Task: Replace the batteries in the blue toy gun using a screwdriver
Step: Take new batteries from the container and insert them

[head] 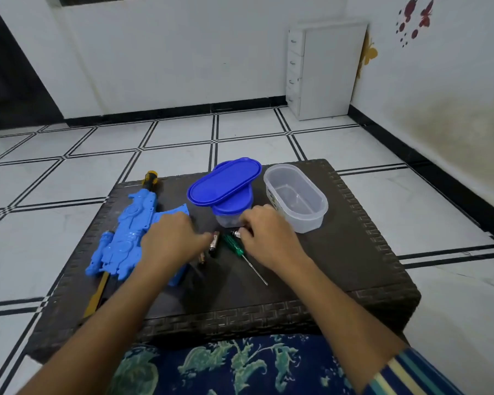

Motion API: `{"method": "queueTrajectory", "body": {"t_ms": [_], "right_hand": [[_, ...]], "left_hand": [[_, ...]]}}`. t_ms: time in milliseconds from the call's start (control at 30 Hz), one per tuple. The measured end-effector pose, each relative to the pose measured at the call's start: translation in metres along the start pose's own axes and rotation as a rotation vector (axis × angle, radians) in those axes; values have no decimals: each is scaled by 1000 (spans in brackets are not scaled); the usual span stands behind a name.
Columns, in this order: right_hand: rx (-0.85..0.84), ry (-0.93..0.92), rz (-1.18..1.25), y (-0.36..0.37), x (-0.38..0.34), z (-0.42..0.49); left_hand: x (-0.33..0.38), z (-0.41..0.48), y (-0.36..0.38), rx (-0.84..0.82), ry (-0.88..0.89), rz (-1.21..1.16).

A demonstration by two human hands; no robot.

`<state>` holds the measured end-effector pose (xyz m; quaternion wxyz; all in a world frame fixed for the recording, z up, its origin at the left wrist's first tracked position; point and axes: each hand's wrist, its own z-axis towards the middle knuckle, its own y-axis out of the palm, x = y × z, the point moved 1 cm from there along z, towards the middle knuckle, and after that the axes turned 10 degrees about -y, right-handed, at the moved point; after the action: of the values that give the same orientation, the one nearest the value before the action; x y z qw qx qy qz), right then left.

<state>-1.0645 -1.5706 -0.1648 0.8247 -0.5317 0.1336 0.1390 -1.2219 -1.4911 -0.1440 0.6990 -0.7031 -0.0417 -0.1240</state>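
Both forearms reach forward from the bottom edge onto a low table point(340, 252) with a dark, woven-look top and a key-pattern border. The left hand point(169, 240) lies palm down, knuckles up, over the grip end of the gun point(131, 232), with its fingers stretched to the right toward a second battery point(214, 242). Whether they pinch it or only touch it I cannot tell. The right hand point(265, 238) is also palm down, with the wrist slightly raised. Its fingers are curled in and pinch a battery point(236, 233), a small dark cylinder with a shiny metal cap, just in front of the small tub. The gun lies flat on the table's left side. It is moulded pale-blue plastic with raised ridges and glossy highlights, a black-and-yellow muzzle point(150, 178) at its far end and a flat yellow strip point(97, 295) sticking out at its near end. A third battery point(201, 258) lies close beside the left hand. Between the hands lies the screwdriver point(233, 245), its translucent green handle toward the tubs and its thin steel shaft angled toward the person. Behind them a glossy blue oval lid point(224, 181) rests tilted on a small clear tub point(231, 208), which has its own blue lid. To the right stands an open, frosted oval tub point(295, 198).
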Motion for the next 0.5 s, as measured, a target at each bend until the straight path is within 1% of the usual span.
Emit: {"method": "queueTrajectory", "body": {"t_ms": [33, 67, 133, 233, 300, 400, 500], "right_hand": [[-65, 6, -10, 8, -1, 3], [-120, 15, -24, 13, -2, 6], [-203, 36, -60, 20, -4, 10], [-225, 53, -99, 21, -7, 14], [-219, 62, -94, 19, -10, 16], [-190, 41, -88, 16, -16, 17], [-165, -27, -77, 13, -27, 16]], "left_hand": [[1, -4, 5, -55, -4, 71], [2, -7, 9, -74, -10, 119], [3, -11, 12, -64, -24, 146], [-1, -9, 12, -87, -53, 88], [-7, -7, 10, -69, -82, -30], [-20, -5, 3, -16, -137, -346], [-33, -3, -9, 11, -256, -650]]}}
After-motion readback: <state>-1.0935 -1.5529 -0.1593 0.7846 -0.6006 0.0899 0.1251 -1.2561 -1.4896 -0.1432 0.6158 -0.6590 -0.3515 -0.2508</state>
